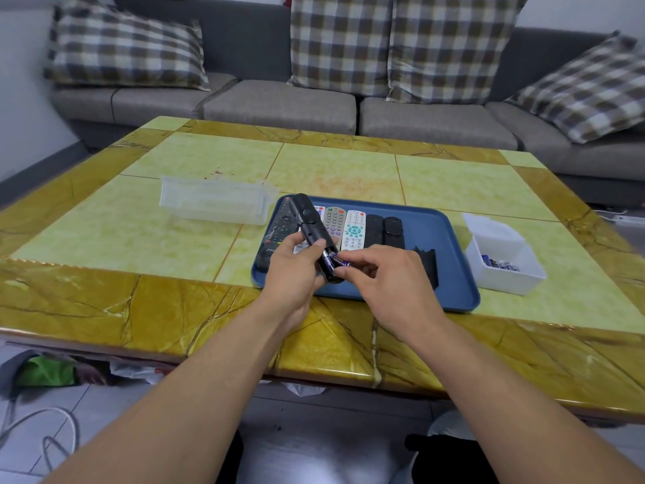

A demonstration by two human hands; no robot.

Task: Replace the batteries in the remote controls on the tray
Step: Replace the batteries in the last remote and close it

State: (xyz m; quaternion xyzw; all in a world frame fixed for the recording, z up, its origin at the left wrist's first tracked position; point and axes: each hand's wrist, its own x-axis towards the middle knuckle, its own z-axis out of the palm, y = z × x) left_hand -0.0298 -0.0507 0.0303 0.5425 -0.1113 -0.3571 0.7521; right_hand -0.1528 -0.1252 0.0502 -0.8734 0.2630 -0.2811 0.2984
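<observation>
Fingers [343, 270] of right hand pinch purple battery [336, 263], label unreadable; left hand [296, 270] grips black remote [312, 228].

hands [335, 270] at black remote [311, 227] — purple battery [336, 263], blue tray [450, 260]

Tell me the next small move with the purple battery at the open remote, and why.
Probably lift the purple battery clear of the black remote. The right hand pinches its end, it sits tilted partly out of the open compartment, and the left hand steadies the remote above the blue tray. Whether it is going out or in cannot be told; if in, press it flat instead.
</observation>
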